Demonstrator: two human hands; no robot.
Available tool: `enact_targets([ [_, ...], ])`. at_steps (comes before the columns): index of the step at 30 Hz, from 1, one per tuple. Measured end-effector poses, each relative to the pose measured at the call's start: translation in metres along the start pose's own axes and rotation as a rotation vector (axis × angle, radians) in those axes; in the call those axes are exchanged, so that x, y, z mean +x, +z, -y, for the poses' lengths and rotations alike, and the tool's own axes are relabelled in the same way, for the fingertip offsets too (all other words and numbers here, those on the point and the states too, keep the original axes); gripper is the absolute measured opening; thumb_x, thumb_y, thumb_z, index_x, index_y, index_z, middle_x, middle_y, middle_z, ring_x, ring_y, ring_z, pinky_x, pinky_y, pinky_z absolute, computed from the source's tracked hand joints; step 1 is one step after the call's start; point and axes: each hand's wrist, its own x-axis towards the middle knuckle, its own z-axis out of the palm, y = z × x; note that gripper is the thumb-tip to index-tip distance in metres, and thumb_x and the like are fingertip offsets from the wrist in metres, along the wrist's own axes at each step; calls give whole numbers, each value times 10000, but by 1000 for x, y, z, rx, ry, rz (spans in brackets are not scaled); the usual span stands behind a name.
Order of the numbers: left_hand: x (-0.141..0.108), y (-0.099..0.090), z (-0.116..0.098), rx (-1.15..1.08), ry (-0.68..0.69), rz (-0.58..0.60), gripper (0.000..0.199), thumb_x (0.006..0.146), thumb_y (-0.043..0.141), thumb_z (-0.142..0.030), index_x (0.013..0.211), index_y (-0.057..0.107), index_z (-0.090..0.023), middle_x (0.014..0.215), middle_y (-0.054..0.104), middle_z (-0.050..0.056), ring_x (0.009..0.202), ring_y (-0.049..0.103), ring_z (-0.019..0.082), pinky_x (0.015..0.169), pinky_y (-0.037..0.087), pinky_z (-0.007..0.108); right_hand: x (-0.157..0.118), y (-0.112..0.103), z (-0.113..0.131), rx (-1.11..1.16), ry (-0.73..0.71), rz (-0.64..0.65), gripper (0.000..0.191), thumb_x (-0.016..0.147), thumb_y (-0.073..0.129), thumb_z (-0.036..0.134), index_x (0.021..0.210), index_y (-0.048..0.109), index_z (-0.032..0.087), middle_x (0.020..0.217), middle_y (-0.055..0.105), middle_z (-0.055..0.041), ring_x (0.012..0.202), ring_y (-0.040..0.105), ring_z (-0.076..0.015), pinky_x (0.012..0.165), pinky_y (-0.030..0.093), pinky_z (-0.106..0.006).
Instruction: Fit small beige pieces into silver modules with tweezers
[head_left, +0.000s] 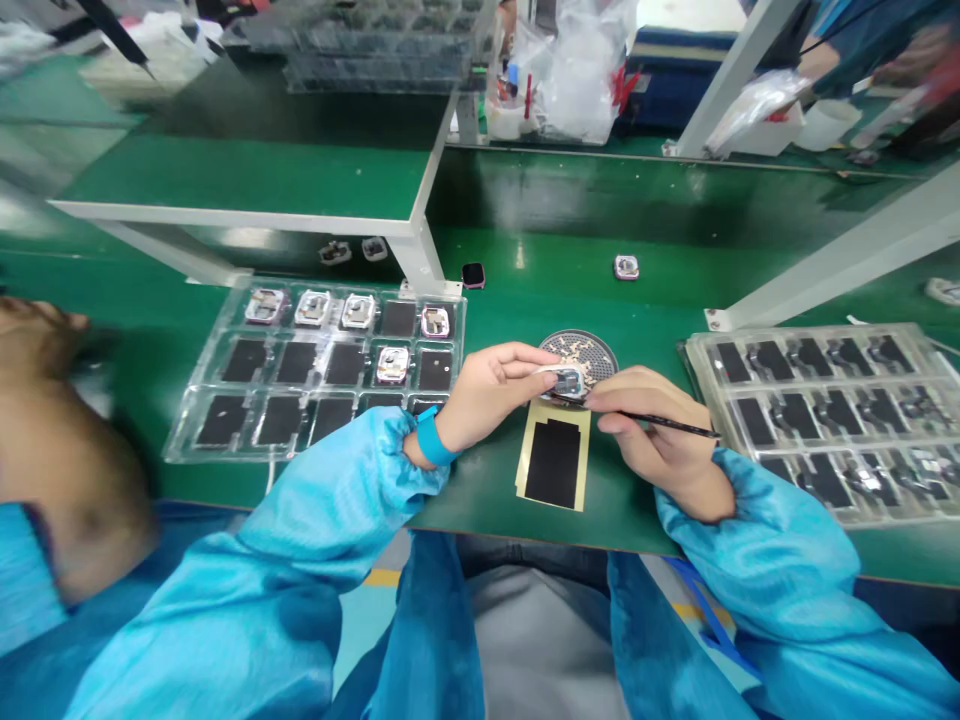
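Filling pockets of the left tray: watch cases and black pieces.

Green-topped workbench, raised green shelf, pale metal legs

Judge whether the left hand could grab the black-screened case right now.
Probably not: the left hand holds a white-rimmed case, though open green bench leads to the black-screened case.

- 2 glossy, bright blue sleeves, creased, gather at the cuffs.
- A teal band circles the left wrist.
- Deeper blue garment panels, 2 in all, flank a gray top and dark trousers.
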Motion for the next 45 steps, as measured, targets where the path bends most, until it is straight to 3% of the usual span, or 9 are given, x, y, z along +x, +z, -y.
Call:
enact_targets([
  [7, 1, 1, 4, 137, -160, 72, 272, 768, 851, -260, 985, 781, -112, 937, 815, 100, 841, 781, 194, 816, 628, 302, -5, 4, -7, 51, 195, 76, 114, 960, 646, 155, 984, 733, 225, 879, 767, -37, 834, 726, -183, 779, 582, -336],
  [13, 0, 0, 5, 97, -260, 212, 284, 790, 829, -272, 1015, 784, -103, 887, 813, 90, 701, 772, 189, 720, 660, 326, -4, 7, -9, 265, 634, 27, 224, 995, 631, 373, 871, 703, 201, 669, 710, 4, 530, 643, -109, 503, 508, -227],
  [17, -2, 4, 7, 135, -188, 160, 251, 821, 801, -261, 1019, 785, -106, 875, 812, 88, 672, 766, 178, 682, 660, 304, -4, 12, -9, 329, 792, -81, 290, 969, 659, 452, 846, 688, 191, 608, 694, 8, 450, 592, -89, 448, 466, -204],
  [21, -4, 8, 7, 221, -58, 108, 204, 837, 779, -231, 1007, 794, -119, 935, 815, 81, 776, 777, 178, 695, 661, 273, -5, 15, -6, 329, 807, -117, 310, 956, 673, 470, 831, 688, 187, 594, 683, 11, 433, 573, -81, 433, 447, -200],
  [29, -3, 6, 8, 177, -29, 33, 268, 812, 813, -280, 1023, 791, -116, 926, 814, 91, 804, 782, 196, 720, 669, 301, 0, 14, -3, 308, 793, -158, 303, 935, 699, 475, 836, 698, 188, 612, 708, -1, 438, 607, -100, 421, 450, -219],
  [33, -2, 5, 7, 155, 19, -14, 310, 796, 835, -315, 1029, 789, -117, 995, 812, 107, 866, 782, 196, 807, 653, 305, -2, 12, -1, 258, 703, -196, 261, 963, 676, 430, 850, 707, 196, 640, 707, -6, 451, 608, -108, 435, 450, -238],
  [39, -2, 5, 6, 88, 40, -25, 350, 785, 849, -351, 1033, 778, -116, 1026, 806, 127, 853, 778, 199, 818, 643, 328, -1, 10, -2, 263, 525, -375, 418, 1018, 527, 513, 728, 579, 216, 716, 609, -12, 549, 550, -118, 504, 459, -272],
  [42, -2, 5, 5, 77, 64, -35, 351, 796, 841, -356, 1045, 768, -119, 1032, 805, 125, 856, 776, 199, 803, 642, 321, -2, 14, -5, 161, 668, -230, 253, 898, 728, 462, 957, 666, 224, 753, 596, 14, 541, 488, -103, 497, 425, -257],
  [45, -4, 6, 5, 97, 103, -43, 340, 817, 824, -363, 1050, 759, -125, 1027, 804, 115, 895, 772, 204, 812, 636, 312, -5, 22, -6, 174, 751, -69, 335, 801, 821, 375, 1062, 681, 218, 822, 650, 5, 590, 524, -112, 557, 465, -269],
])
